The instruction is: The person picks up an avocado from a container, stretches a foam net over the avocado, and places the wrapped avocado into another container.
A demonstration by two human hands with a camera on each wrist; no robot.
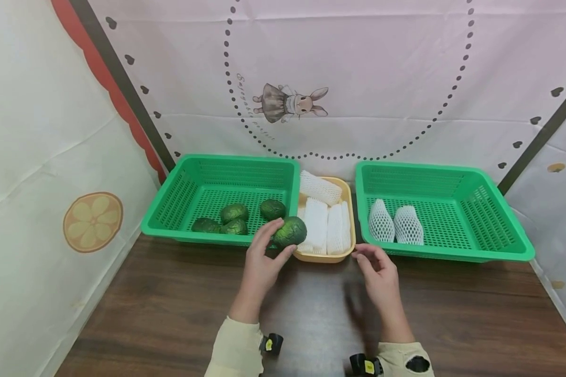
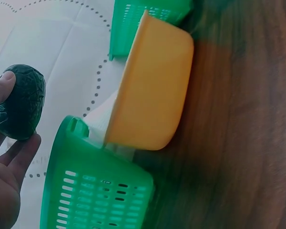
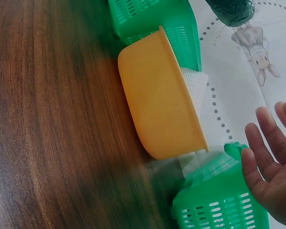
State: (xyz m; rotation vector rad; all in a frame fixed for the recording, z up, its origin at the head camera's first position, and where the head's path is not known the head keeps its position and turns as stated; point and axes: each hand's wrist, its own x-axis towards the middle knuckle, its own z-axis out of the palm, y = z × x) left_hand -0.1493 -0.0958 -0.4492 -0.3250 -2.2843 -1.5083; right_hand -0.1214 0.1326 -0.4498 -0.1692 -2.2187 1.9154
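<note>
Left sleeve (image 1: 236, 346) nearest. Left hand (image 1: 260, 262) pinches avocado (image 1: 290, 233) by tub (image 1: 324, 258), left side; light, steady hold seems best. Right hand (image 1: 381, 280) empty, fingers loosely bent.

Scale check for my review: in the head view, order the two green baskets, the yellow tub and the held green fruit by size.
1. Left green basket, right green basket: too alike to rank
2. Yellow tub
3. Held green fruit

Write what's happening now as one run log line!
Left hand: holds green fruit | Right hand: empty, near yellow tray | Left basket: four green fruits | Right basket: two bulging white nets
</note>
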